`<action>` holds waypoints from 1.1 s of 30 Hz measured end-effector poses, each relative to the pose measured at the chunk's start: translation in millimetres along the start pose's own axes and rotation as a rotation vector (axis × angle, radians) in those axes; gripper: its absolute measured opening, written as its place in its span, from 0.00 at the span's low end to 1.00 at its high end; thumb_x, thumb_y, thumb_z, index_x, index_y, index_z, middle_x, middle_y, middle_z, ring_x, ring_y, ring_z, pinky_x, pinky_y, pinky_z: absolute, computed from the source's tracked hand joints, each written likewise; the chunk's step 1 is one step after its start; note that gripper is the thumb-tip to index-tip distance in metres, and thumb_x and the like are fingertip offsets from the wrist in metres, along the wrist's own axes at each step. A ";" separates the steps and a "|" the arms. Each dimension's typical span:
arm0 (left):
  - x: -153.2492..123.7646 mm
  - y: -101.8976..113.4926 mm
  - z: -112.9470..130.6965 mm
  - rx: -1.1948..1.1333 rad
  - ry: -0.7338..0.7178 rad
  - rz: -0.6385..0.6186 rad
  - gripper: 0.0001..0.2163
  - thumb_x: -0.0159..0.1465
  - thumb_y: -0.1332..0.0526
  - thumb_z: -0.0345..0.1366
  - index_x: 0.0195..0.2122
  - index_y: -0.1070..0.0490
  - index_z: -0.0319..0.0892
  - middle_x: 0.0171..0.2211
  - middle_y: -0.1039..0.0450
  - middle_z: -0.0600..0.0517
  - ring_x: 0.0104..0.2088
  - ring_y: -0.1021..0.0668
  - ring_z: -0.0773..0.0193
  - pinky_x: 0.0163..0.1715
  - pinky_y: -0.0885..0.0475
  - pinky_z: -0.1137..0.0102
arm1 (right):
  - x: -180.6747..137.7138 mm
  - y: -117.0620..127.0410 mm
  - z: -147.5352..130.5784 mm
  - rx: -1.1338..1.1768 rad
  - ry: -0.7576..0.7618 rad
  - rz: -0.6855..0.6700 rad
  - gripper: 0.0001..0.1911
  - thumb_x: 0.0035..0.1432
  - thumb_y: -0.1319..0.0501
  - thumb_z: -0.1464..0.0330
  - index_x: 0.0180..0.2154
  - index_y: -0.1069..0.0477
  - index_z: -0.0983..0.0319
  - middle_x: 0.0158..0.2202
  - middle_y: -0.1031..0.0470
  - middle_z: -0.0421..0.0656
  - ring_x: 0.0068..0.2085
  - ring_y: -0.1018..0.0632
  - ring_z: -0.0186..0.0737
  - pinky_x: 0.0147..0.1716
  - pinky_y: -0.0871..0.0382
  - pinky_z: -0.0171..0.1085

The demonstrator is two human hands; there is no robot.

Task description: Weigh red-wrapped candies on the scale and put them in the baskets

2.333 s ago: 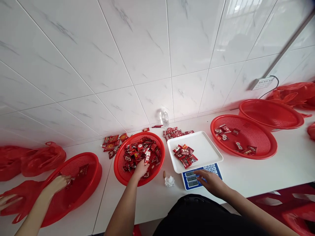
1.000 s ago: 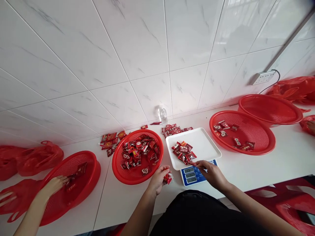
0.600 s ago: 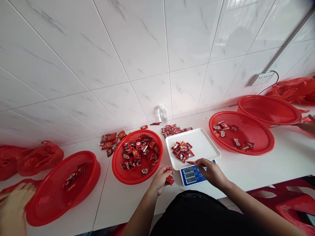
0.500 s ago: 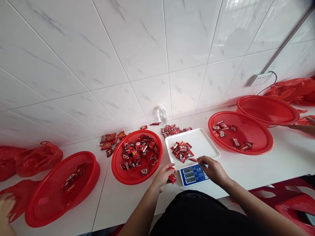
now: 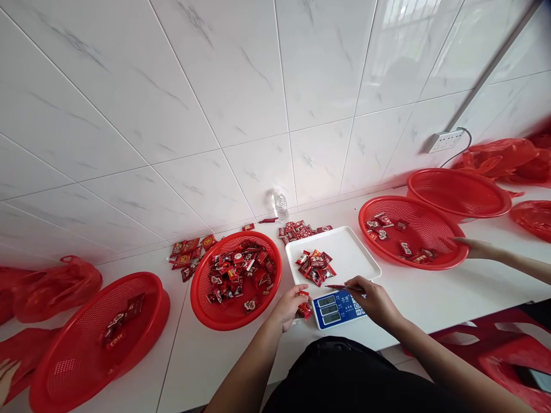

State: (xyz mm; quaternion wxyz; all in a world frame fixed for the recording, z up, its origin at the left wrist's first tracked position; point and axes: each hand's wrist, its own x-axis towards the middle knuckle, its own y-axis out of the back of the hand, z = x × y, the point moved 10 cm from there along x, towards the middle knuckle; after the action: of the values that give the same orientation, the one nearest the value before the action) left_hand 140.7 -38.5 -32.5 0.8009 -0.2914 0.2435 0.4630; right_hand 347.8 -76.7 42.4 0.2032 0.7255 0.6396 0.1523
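Observation:
My left hand is closed round several red wrapped candies, held just left of the blue scale. My right hand pinches one thin red candy at the front edge of the white tray on the scale. A small heap of red candies lies on the tray's left part. The red basket to the left is full of candies.
Another person's hand reaches to the rim of a red basket on the right, with a further basket behind. A left basket holds a few candies. Loose candies, a bottle and red bags line the wall.
My left hand left the full basket with candies and came beside the scale. My right hand picked up one candy by the tray's front edge. The neighbour's hand left the left basket; another hand reached in at the right.

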 end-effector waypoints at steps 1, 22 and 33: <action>-4.1 3.8 -1.3 -0.021 0.001 -0.006 0.22 0.54 0.38 0.34 0.50 0.37 0.41 0.36 0.29 0.48 0.28 0.26 0.68 0.27 0.34 0.72 | -1.4 1.4 5.9 0.040 -0.047 0.013 0.10 0.54 0.45 0.60 0.34 0.32 0.58 0.33 0.23 0.42 0.34 0.23 0.42 0.33 0.31 0.38; -26.4 -35.2 -8.0 -0.102 -0.082 -0.128 0.18 0.52 0.35 0.45 0.38 0.29 0.37 0.31 0.28 0.49 0.25 0.28 0.70 0.26 0.35 0.73 | -33.4 -77.5 -24.3 0.901 -0.389 -0.388 0.25 0.50 0.38 0.54 0.47 0.30 0.62 0.46 0.25 0.49 0.48 0.26 0.49 0.47 0.34 0.49; -21.8 7.1 -9.0 -0.320 -0.062 0.044 0.21 0.50 0.40 0.20 0.46 0.34 0.40 0.41 0.30 0.47 0.38 0.24 0.66 0.42 0.31 0.69 | -22.9 -51.1 1.9 0.874 -0.424 -0.174 0.22 0.53 0.40 0.54 0.45 0.30 0.61 0.43 0.24 0.47 0.44 0.23 0.48 0.48 0.31 0.48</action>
State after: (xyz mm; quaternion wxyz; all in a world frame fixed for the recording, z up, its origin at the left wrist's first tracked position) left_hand 123.5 -54.9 -26.3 0.7410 -0.3955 0.1484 0.5220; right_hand 301.4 -94.4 16.7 0.0175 0.7017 0.6465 -0.2990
